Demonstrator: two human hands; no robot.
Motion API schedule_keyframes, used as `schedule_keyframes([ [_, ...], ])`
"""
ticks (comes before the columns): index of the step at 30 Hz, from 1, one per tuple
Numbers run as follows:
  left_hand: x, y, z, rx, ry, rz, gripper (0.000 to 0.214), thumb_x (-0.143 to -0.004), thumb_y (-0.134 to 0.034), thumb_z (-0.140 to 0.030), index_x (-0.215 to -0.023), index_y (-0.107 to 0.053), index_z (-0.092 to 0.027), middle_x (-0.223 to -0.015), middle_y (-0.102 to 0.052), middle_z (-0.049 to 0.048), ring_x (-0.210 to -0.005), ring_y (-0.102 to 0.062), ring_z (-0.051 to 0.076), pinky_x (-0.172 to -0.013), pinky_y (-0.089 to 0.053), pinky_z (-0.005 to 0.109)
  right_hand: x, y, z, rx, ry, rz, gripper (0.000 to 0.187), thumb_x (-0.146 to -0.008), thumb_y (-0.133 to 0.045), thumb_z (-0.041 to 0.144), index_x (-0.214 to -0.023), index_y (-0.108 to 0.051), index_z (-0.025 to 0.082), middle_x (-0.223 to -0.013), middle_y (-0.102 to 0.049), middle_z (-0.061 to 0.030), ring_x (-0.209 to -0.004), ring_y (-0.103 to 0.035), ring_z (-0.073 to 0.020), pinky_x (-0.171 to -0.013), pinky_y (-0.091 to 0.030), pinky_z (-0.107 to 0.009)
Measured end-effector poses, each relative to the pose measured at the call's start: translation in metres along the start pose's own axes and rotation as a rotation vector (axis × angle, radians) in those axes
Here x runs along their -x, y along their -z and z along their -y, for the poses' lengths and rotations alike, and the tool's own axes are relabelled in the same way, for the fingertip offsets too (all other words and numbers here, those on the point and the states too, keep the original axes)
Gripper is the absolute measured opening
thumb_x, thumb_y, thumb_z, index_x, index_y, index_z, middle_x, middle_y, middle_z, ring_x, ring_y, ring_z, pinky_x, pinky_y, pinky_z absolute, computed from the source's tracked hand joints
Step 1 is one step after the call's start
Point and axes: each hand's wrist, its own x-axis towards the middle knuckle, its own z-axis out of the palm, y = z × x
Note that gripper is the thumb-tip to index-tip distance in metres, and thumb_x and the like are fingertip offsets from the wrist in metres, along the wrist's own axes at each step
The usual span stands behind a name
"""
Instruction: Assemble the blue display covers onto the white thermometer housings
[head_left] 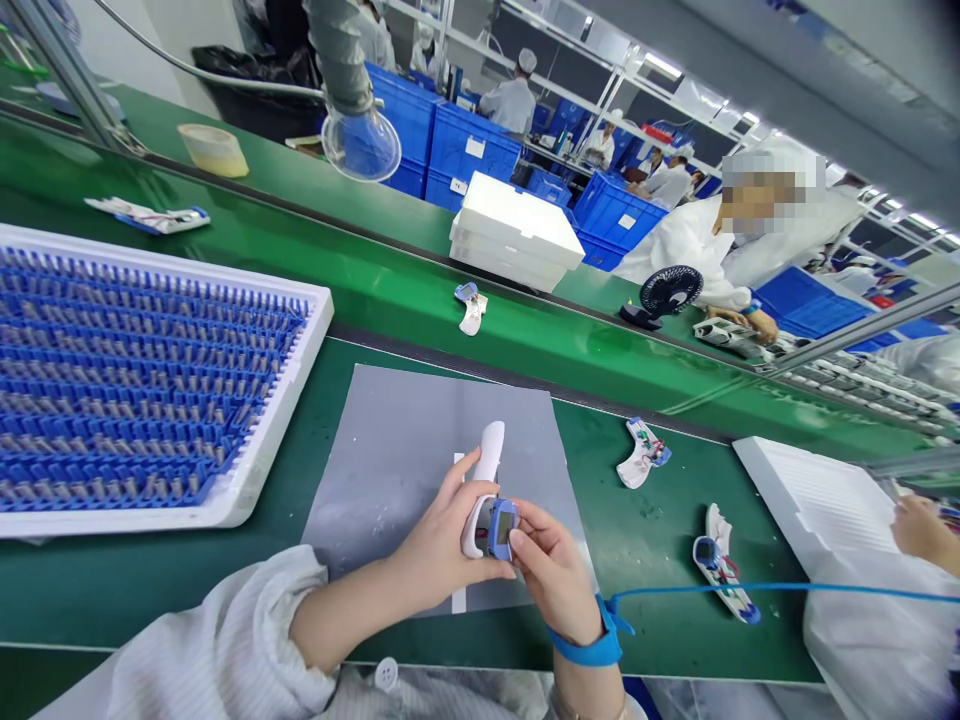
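Over the grey mat, my left hand (442, 535) is wrapped round the white curved shell (491, 450) of what looks like a handheld thermometer. At the shell's near end sits a blue-framed display (503, 528) with a dark screen, turned up toward me. The thumb and fingers of my right hand (551, 565) pinch the right side of this blue frame. A blue band with a cord circles my right wrist. My fingers cover part of the shell, so how firmly the display is seated cannot be made out.
A white tray (319, 330) with rows of blue parts lies left. Opened units (643, 453) with wires rest right, near another white tray (810, 490) and a co-worker's hand (926, 530). Beyond are another unit (471, 308), stacked white boxes (517, 225) and a small fan (670, 290).
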Motion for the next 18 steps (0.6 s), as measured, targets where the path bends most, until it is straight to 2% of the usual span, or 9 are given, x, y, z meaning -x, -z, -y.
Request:
schedule_keyframes([
  [2, 0.0, -0.003, 0.002, -0.01, 0.0, -0.022, 0.064, -0.058, -0.08, -0.034, -0.11, -0.045, -0.021, -0.147, -0.009, 0.0163, -0.119, -0.045, 0.032, -0.095, -0.042, 0.046, -0.001, -0.002, -0.002, 0.008, -0.012, 0.007, 0.032, -0.072, -0.072, 0.038, -0.098, -0.064, 0.019, -0.077, -0.062, -0.0017, -0.067, -0.053, -0.0101, -0.059, -0.042, -0.021],
  [4, 0.0, -0.004, 0.003, -0.015, -0.021, -0.013, 0.065, -0.057, -0.08, -0.032, -0.109, -0.042, -0.02, -0.146, -0.007, 0.0186, -0.116, -0.049, 0.031, -0.092, -0.044, 0.046, -0.002, -0.005, -0.003, -0.001, -0.036, 0.033, 0.03, -0.073, -0.071, 0.037, -0.096, -0.062, 0.019, -0.075, -0.062, -0.0009, -0.067, -0.054, -0.0093, -0.061, -0.043, -0.021],
  [8, -0.002, -0.005, 0.002, -0.072, -0.053, 0.041, 0.066, -0.059, -0.079, -0.035, -0.109, -0.041, -0.016, -0.144, -0.005, 0.023, -0.125, -0.039, 0.036, -0.093, -0.044, 0.048, -0.004, -0.011, -0.006, -0.031, -0.052, 0.068, 0.027, -0.074, -0.071, 0.037, -0.088, -0.057, 0.018, -0.065, -0.055, 0.0039, -0.057, -0.048, -0.005, -0.054, -0.038, -0.016],
  [10, -0.002, -0.004, 0.0, -0.084, -0.039, 0.08, 0.062, -0.062, -0.077, -0.035, -0.109, -0.041, -0.016, -0.145, -0.006, 0.0228, -0.128, -0.036, 0.036, -0.093, -0.044, 0.048, -0.004, -0.014, -0.007, -0.048, -0.057, 0.082, 0.029, -0.072, -0.072, 0.038, -0.084, -0.054, 0.018, -0.064, -0.054, 0.0044, -0.056, -0.048, -0.0051, -0.053, -0.037, -0.016],
  [12, -0.002, -0.003, 0.0, -0.085, -0.018, 0.124, 0.068, -0.061, -0.077, -0.036, -0.114, -0.039, -0.015, -0.147, -0.005, 0.0233, -0.132, -0.03, 0.036, -0.095, -0.043, 0.048, -0.004, -0.012, -0.006, -0.022, -0.068, 0.073, 0.032, -0.071, -0.072, 0.042, -0.081, -0.052, 0.018, -0.063, -0.053, 0.0045, -0.055, -0.047, -0.0057, -0.053, -0.037, -0.017],
  [14, -0.001, -0.003, 0.0, -0.115, -0.004, 0.167, 0.091, -0.057, -0.078, -0.044, -0.128, -0.029, -0.013, -0.148, 0.004, 0.0249, -0.137, -0.018, 0.038, -0.102, -0.036, 0.053, -0.003, -0.002, 0.001, 0.126, -0.066, 0.022, 0.035, -0.07, -0.07, 0.046, -0.085, -0.053, 0.018, -0.063, -0.052, 0.0041, -0.054, -0.047, -0.0067, -0.052, -0.036, -0.018],
  [16, 0.0, -0.002, -0.002, -0.166, 0.015, 0.208, 0.112, -0.056, -0.077, -0.051, -0.139, -0.012, -0.014, -0.149, 0.014, 0.0235, -0.138, -0.007, 0.039, -0.107, -0.024, 0.057, -0.003, 0.019, 0.015, 0.39, -0.039, -0.054, 0.039, -0.07, -0.068, 0.048, -0.091, -0.055, 0.017, -0.064, -0.051, 0.0032, -0.055, -0.046, -0.0083, -0.052, -0.036, -0.02],
  [18, 0.001, -0.001, -0.005, -0.19, 0.053, 0.217, 0.107, -0.064, -0.071, -0.049, -0.143, -0.005, -0.018, -0.151, 0.014, 0.019, -0.139, -0.006, 0.037, -0.109, -0.02, 0.058, -0.004, 0.05, 0.038, 0.682, -0.017, -0.114, 0.043, -0.071, -0.064, 0.051, -0.095, -0.057, 0.015, -0.063, -0.051, 0.0021, -0.056, -0.046, -0.0107, -0.053, -0.037, -0.022],
])
